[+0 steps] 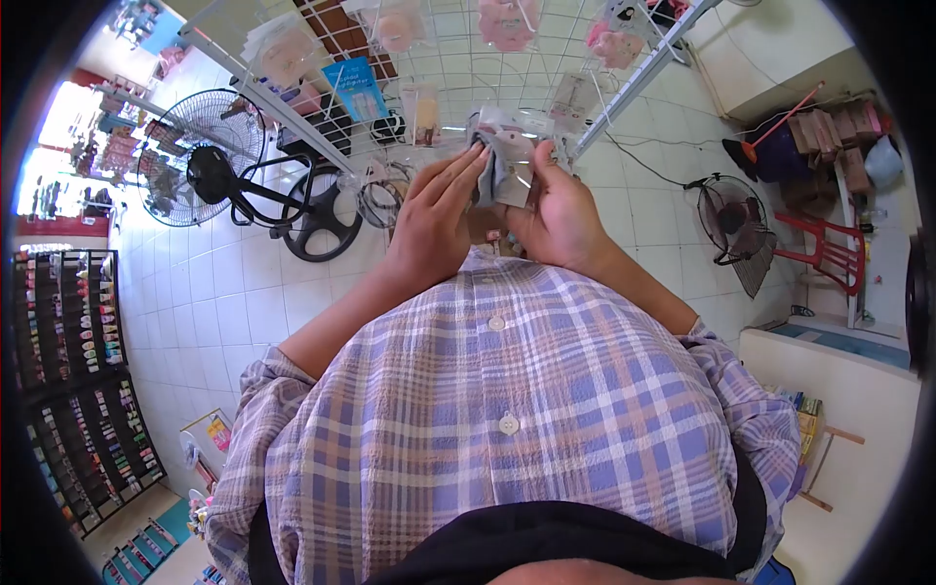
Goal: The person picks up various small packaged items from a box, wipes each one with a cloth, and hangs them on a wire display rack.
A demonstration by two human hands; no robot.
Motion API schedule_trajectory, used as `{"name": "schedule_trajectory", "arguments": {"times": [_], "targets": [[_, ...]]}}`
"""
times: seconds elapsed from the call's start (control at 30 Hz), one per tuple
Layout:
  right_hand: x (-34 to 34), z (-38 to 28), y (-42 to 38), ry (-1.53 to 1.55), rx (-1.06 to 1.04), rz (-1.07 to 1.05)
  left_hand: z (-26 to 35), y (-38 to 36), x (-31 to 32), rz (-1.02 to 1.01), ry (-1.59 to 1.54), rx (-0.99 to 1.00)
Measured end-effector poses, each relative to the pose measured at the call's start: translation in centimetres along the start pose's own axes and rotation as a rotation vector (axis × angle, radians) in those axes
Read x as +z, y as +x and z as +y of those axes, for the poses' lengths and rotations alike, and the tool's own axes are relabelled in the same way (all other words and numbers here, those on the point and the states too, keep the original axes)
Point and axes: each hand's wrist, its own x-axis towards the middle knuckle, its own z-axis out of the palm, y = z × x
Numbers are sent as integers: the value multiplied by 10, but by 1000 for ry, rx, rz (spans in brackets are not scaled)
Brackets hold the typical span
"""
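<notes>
In front of my chest, my right hand (565, 213) grips a clear plastic packet (522, 161) by its side, with the thumb up along the edge. What the packet contains is hard to make out. My left hand (441, 210) presses a grey cloth (495, 174) against the packet's left part, its fingers held together over the cloth. Part of the packet is hidden behind the cloth and my fingers. Just beyond both hands stands a white wire display rack (448, 60) with packaged goods hanging on it.
Pink packaged items (509, 21) and a blue packet (356, 90) hang on the rack. A black standing fan (210, 174) is at left, another fan (729, 219) at right beside a red chair (827, 246). A black shelf of small goods (83, 380) stands far left. A cable (639, 161) crosses the tiled floor.
</notes>
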Motion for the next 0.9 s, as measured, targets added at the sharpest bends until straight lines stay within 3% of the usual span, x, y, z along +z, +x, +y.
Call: {"name": "schedule_trajectory", "arguments": {"times": [0.3, 0.4, 0.47, 0.5, 0.53, 0.6, 0.67, 0.7, 0.73, 0.8, 0.87, 0.9], "targets": [[-1, 5, 4, -4, 0, -22, 4, -22, 0, -20, -26, -72], [-4, 4, 6, -150, -27, 56, -1, -30, -8, -128, -113, -43], [-7, 6, 12, -222, -245, 49, 0, -30, -17, -231, -329, -172], [-11, 4, 14, -223, -245, 48, 5, -33, -14, -85, -532, -524], [-16, 3, 14, -320, -194, 92, 5, -30, -14, -84, -531, -525], [-26, 7, 16, -415, -140, 133, 0, -19, -16, 263, -742, -731], [-41, 20, 20, -907, -257, 54, -9, -13, -7, 268, -637, -684], [-49, 26, 22, -1069, -299, 30, -4, -3, -3, 188, -421, -438], [-51, 32, 25, -904, -285, 34, 0, 4, 1, 105, -206, -192], [-47, 31, 23, -739, -276, 40, 10, 9, 8, 29, -148, -120], [-8, 16, 8, 99, 63, -11, 13, 6, 8, -44, -90, -37], [-4, 10, 7, 63, 85, -22, 12, 5, 8, -70, -56, 16]]}}
